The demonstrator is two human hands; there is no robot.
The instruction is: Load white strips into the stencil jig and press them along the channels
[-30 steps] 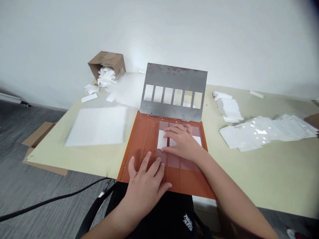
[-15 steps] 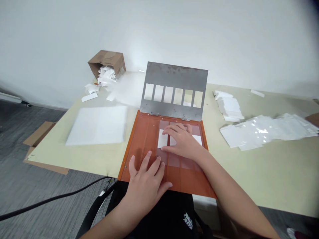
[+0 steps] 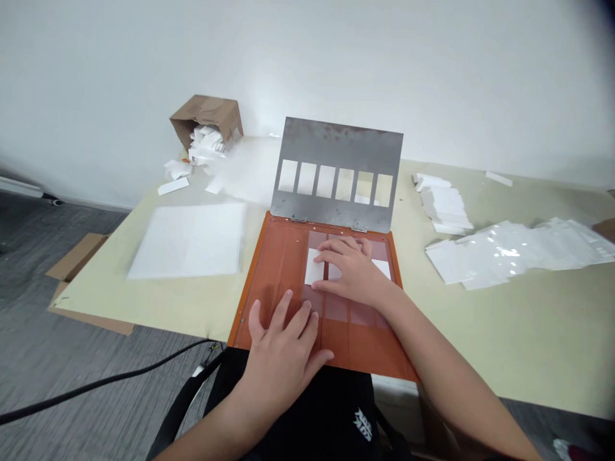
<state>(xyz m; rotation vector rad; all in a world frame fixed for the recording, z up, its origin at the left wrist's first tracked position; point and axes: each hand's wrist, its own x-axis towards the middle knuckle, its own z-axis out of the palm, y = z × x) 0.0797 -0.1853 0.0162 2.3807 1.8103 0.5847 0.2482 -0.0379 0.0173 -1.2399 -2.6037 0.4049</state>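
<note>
An orange board (image 3: 269, 282) lies near the table's edge, with a grey metal plate (image 3: 336, 141) hinged to its far side and raised. The plate has a row of rectangular windows. On the board's right half are clear film pieces (image 3: 336, 312) and white cards (image 3: 314, 266), partly hidden by my right hand. My right hand (image 3: 348, 269) rests over them with fingers apart, its thumb and forefinger touching the leftmost card. My left hand (image 3: 283, 339) lies spread on the near left part of the board and holds nothing.
Left of the board lies a stack of translucent sheets (image 3: 189, 240). A tipped cardboard box (image 3: 211, 109) spills white pieces behind it. To the right are a pile of white cards (image 3: 444, 205) and overlapping clear bags (image 3: 504, 253). A black cable (image 3: 120, 378) runs at lower left.
Both hands keep practically the same pose and place on the board. The view has shifted very slightly; nothing is taken hold of or let go.
</note>
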